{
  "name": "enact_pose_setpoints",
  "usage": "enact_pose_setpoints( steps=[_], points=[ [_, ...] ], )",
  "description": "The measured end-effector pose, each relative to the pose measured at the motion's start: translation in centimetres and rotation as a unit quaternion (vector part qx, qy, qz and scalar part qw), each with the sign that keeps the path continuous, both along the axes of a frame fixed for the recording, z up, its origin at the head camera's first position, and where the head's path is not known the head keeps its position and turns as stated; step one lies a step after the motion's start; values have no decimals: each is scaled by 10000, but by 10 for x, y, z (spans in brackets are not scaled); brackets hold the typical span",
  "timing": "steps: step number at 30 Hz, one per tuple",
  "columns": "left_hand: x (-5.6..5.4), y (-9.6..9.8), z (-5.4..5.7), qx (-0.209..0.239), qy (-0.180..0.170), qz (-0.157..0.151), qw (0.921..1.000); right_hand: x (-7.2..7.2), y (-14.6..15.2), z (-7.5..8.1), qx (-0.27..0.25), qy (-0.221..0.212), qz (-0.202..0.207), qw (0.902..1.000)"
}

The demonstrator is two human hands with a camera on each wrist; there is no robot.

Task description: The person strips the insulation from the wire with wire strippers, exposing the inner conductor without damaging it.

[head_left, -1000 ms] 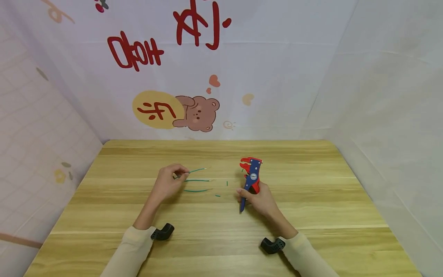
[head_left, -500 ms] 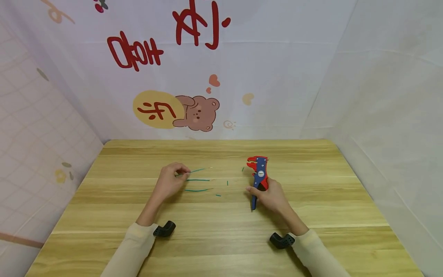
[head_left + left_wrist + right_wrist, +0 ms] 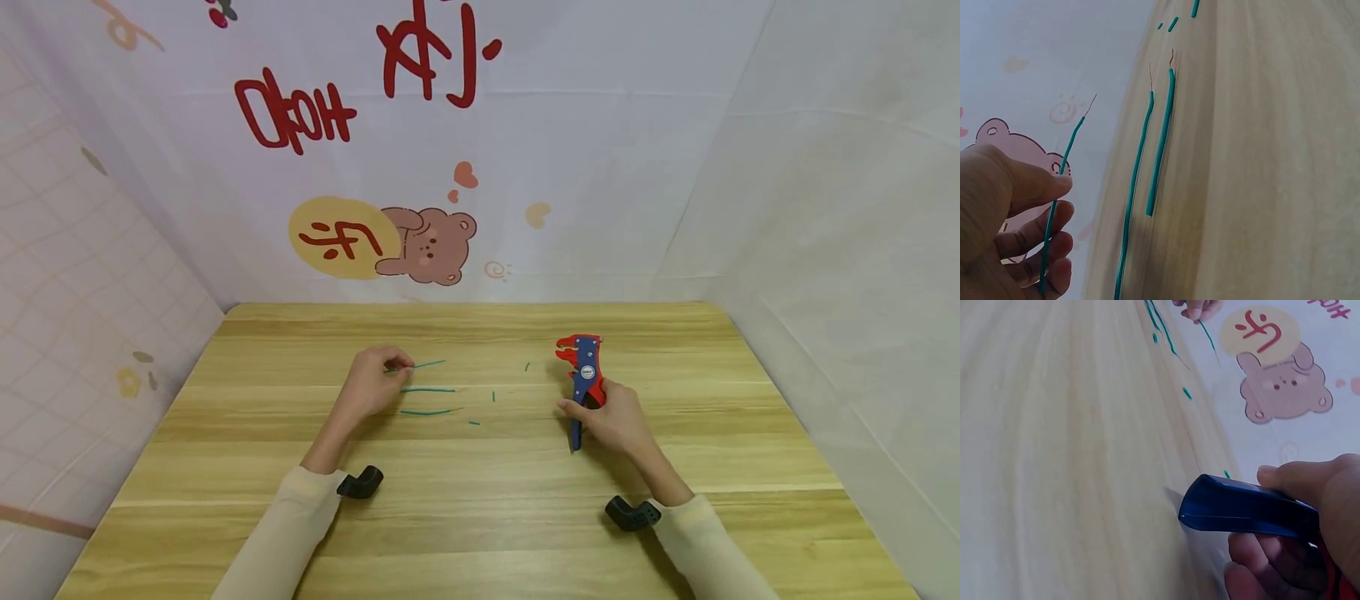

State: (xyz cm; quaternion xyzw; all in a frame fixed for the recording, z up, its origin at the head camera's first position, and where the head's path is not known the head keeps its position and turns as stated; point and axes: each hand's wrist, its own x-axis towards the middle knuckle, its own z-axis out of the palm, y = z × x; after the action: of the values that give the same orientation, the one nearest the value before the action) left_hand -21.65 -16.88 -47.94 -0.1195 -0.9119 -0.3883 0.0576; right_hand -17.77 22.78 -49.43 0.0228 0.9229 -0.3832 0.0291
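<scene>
My left hand [image 3: 375,382] pinches a green wire [image 3: 1071,147] between thumb and fingers; bare copper strands stick out of its far end. Two more green wires lie side by side on the table by that hand, a longer one [image 3: 1130,206] and a shorter one [image 3: 1161,144], each with a bared copper tip. Over to the right, my right hand [image 3: 617,415] grips a red and blue wire stripper [image 3: 587,375] by its handles, the toothed head pointing away from me. In the right wrist view the blue handle [image 3: 1241,506] fills the space before the fingers.
Short green bits of insulation, one near the wires [image 3: 474,423], one farther back [image 3: 493,397] and one near the stripper [image 3: 527,367], lie on the wooden table [image 3: 480,517]. A white printed cloth [image 3: 600,150] rises behind the table's back edge.
My right hand has carried the wire stripper to the right, away from the wires. The left hand has shifted slightly back and right with its wire.
</scene>
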Motion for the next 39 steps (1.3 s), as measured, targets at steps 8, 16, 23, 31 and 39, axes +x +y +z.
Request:
enact_pose_setpoints(
  steps=[8,16,23,31,39],
  points=[
    [-11,6,-2,-390,-52,-6,9992,-4,20,4,439,66,-14,9990],
    [-17,7,-11,-564,-126,-109,9983,-8,29,2,692,237,13,9973],
    [-22,7,-16,-583,-161,-176,9980,-9,37,-3,930,436,200,9945],
    [-28,6,-21,-426,-369,-139,9983,-6,38,-4,1205,317,110,9921],
    [-29,4,-23,-224,-775,-149,9966,3,25,-2,1454,430,-229,9882]
  ],
)
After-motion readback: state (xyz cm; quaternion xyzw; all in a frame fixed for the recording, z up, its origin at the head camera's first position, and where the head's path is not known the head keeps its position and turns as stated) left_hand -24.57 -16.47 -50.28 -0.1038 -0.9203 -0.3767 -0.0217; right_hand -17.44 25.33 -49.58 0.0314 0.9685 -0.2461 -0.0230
